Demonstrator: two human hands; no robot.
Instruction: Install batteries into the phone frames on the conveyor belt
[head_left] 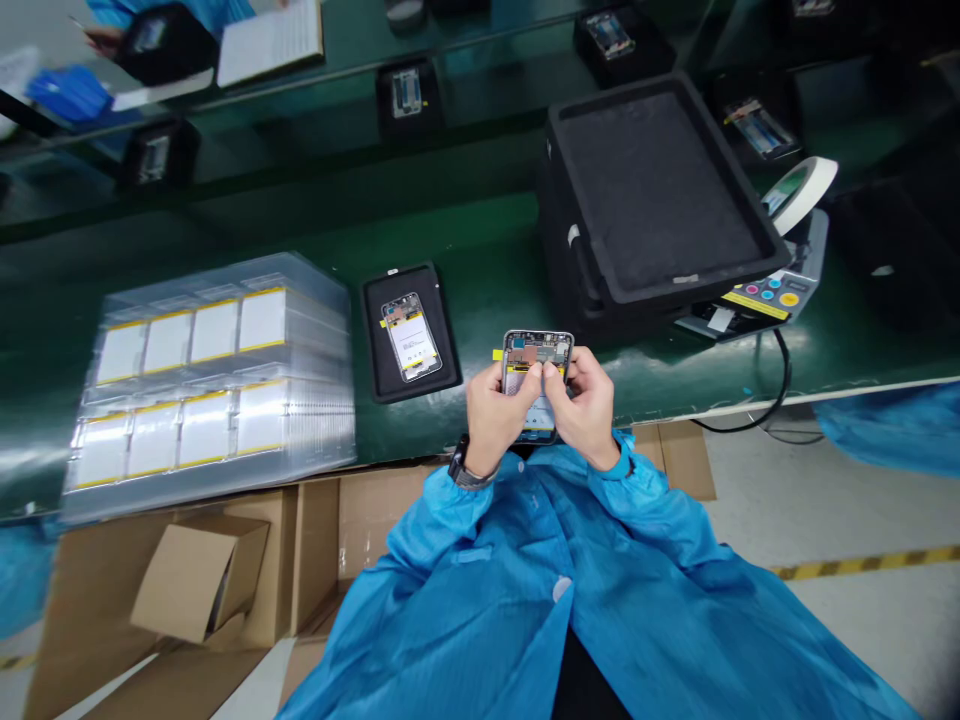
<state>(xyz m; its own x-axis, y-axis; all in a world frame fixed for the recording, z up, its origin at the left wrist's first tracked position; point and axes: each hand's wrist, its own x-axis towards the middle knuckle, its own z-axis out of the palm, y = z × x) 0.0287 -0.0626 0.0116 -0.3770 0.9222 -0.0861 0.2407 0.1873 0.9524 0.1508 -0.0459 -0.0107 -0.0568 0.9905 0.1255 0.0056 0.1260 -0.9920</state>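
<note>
Silver-framed open phone chassis (538,350) gripped between my left hand (491,420) and right hand (586,410), both thumbs pressed on its exposed board, other fingers hidden behind, seemingly to steady it for close work, just off the green bench (480,225).

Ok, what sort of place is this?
Probably a phone assembly line in an electronics factory: an opened phone frame, clear trays of flat battery packs on the green bench, and a blue anti-static smock.
</note>
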